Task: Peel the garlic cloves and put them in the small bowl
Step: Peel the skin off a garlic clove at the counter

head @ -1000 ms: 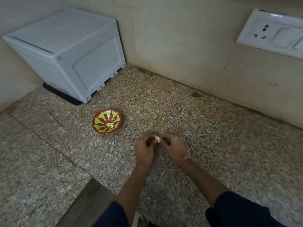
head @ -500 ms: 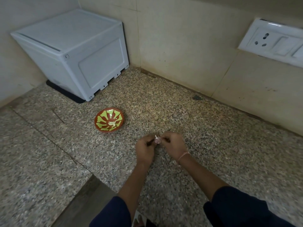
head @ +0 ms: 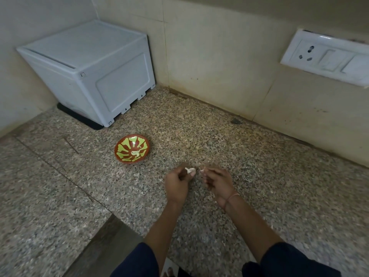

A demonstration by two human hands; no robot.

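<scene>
A small brown bowl (head: 132, 148) with a green pattern stands on the speckled stone counter (head: 259, 176), with a pale peeled clove (head: 136, 153) inside. To its right, my left hand (head: 176, 185) pinches a whitish garlic clove (head: 190, 170) at its fingertips. My right hand (head: 217, 183) is a short gap to the right of it, and its fingertips pinch a thin scrap of garlic skin (head: 202, 168). Both hands hover just above the counter.
A pale grey plastic box (head: 89, 72) stands on a black mat in the back left corner. A white socket and switch plate (head: 327, 56) sits on the tiled wall at right. The counter's front edge steps down at the bottom left (head: 103, 246).
My hands were together on the clove; now they have drawn apart, the left one keeping the clove and the right one holding a scrap of skin.
</scene>
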